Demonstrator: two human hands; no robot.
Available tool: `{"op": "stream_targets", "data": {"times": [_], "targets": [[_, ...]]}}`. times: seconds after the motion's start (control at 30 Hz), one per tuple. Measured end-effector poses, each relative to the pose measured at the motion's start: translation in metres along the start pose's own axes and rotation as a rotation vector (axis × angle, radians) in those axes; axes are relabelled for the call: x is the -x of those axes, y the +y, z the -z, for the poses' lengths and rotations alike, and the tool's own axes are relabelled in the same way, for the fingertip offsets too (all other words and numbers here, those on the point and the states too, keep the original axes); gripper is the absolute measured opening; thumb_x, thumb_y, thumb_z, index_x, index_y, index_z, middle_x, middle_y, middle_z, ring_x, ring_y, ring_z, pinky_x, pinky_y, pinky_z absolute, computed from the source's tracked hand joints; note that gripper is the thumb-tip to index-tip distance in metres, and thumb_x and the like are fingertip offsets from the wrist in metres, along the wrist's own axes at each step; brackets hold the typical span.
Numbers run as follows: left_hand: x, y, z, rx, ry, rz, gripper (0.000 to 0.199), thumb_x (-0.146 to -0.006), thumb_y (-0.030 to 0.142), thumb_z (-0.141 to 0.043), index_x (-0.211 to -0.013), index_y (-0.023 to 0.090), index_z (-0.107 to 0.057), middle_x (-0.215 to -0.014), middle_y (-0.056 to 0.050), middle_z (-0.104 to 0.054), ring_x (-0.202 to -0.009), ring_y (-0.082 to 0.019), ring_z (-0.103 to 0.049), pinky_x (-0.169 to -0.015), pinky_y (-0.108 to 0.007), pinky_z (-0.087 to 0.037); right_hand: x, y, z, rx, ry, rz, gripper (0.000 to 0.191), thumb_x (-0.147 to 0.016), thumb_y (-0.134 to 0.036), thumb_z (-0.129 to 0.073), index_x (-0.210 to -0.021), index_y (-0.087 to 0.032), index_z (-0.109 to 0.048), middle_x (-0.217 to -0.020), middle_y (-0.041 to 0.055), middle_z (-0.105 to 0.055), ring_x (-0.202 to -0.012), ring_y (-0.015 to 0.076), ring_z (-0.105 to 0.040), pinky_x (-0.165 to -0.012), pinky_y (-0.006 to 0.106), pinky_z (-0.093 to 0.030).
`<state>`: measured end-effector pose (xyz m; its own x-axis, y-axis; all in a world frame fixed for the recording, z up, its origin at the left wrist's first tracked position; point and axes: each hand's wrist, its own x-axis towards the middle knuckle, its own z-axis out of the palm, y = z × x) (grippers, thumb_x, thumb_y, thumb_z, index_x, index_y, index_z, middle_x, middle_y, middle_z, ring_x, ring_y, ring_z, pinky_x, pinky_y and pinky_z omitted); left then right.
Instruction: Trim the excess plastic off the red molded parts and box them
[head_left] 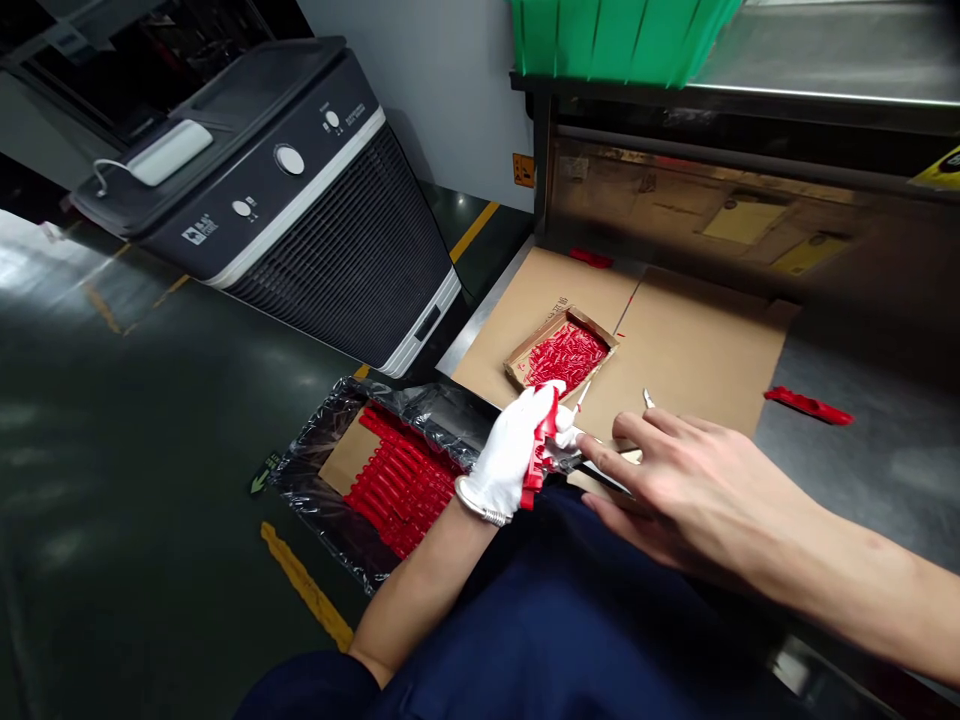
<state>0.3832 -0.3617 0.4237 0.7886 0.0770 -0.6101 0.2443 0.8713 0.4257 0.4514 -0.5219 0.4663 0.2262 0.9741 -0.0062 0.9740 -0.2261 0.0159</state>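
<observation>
In a white glove, my left hand point(511, 440) is closed around a long red plastic part point(537, 462). My bare right hand point(660, 475) holds a dark-handled cutting tool point(600, 473), whose metal tip touches the red part. Beyond the hands, a small cardboard tray point(517, 376) of small red pieces point(566, 352) rests on a cardboard sheet point(690, 340). To the left, many red parts point(405, 480) lie in rows in a box lined with black plastic point(300, 490).
A dark air cooler point(345, 230) stands at the upper left. Red parts lie at the sheet's right edge point(808, 406) and back edge point(591, 259). A small blade point(648, 398) is near my right hand. A green crate point(615, 40) sits on the shelf above.
</observation>
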Motion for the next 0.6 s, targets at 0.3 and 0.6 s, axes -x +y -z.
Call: {"op": "stream_targets", "data": {"times": [0.3,0.6], "targets": [[0.0013,0.0055,0.0023,0.052,-0.011,0.061,0.024,-0.094,0.027,-0.057,-0.074,0.015,-0.051,-0.057,0.004,-0.046,-0.045,-0.006,-0.042,-0.047,-0.019,-0.034,-0.0052,0.0013,0.0009,-0.055,-0.026,-0.002,0.032,-0.092,-0.044,-0.047,-0.106,-0.022,-0.066,-0.082,0.0063,-0.056,-0.065,0.0172,-0.049,-0.055,0.031,-0.021],[0.0022,0.0054,0.0068,0.043,-0.049,0.099,0.019,-0.093,0.028,-0.057,-0.079,0.016,-0.055,-0.059,0.003,-0.048,-0.046,-0.006,-0.044,-0.044,-0.018,-0.032,-0.0073,0.001,-0.0037,0.006,-0.029,0.039,0.03,-0.093,-0.042,-0.046,-0.104,-0.021,-0.065,-0.083,0.0072,-0.058,-0.066,0.0172,-0.051,-0.055,0.032,-0.019]]}}
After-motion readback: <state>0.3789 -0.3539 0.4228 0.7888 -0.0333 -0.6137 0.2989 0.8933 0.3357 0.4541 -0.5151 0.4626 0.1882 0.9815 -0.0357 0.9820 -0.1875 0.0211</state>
